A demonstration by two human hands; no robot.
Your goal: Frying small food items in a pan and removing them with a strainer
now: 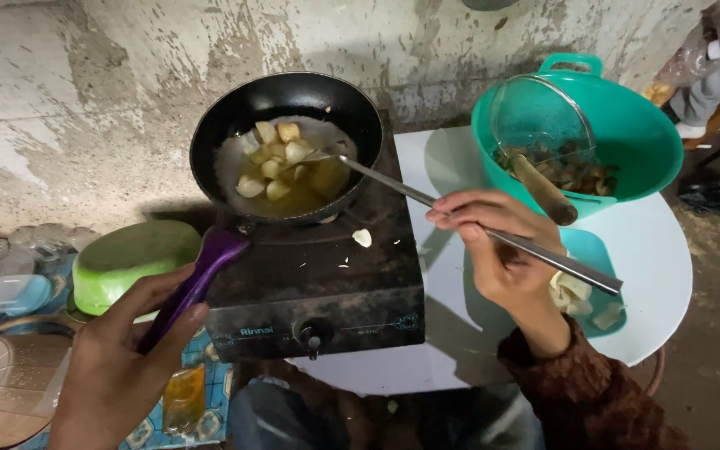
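Left hand (122,350) grips the purple handle (197,283) of the black pan (285,146) on the stove (318,275). Right hand (502,250) holds a long metal utensil (460,221), perhaps a spatula, its tip among potato chunks (277,162) frying in oil.

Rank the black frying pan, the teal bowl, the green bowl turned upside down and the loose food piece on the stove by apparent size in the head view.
1. Teal bowl and black frying pan: much alike, too close to rank.
2. Upside-down green bowl.
3. Loose food piece on the stove, by far the smallest.
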